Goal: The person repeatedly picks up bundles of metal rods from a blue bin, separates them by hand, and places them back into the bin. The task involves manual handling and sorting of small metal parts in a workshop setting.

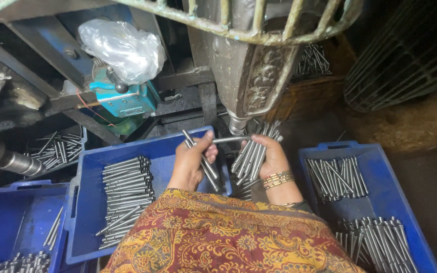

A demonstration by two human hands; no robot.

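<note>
My left hand (192, 162) grips a couple of steel rods (203, 162) that slant down to the right over the middle blue bin (89, 222). My right hand (271, 156) clutches a fanned bundle of steel rods (251, 151) and pinches a single rod (231, 139) held level under the machine's spindle (236, 124). Gold bangles (277, 179) circle my right wrist. A patterned orange and red cloth (218, 237) covers my lap below both hands.
The middle bin holds a neat stack of rods (127, 194). A right blue bin (410, 232) holds two rod piles. A left blue bin (6, 227) has several rods. A teal motor (125, 101) under a plastic bag (122, 48) sits behind. A wire cage (410, 50) stands right.
</note>
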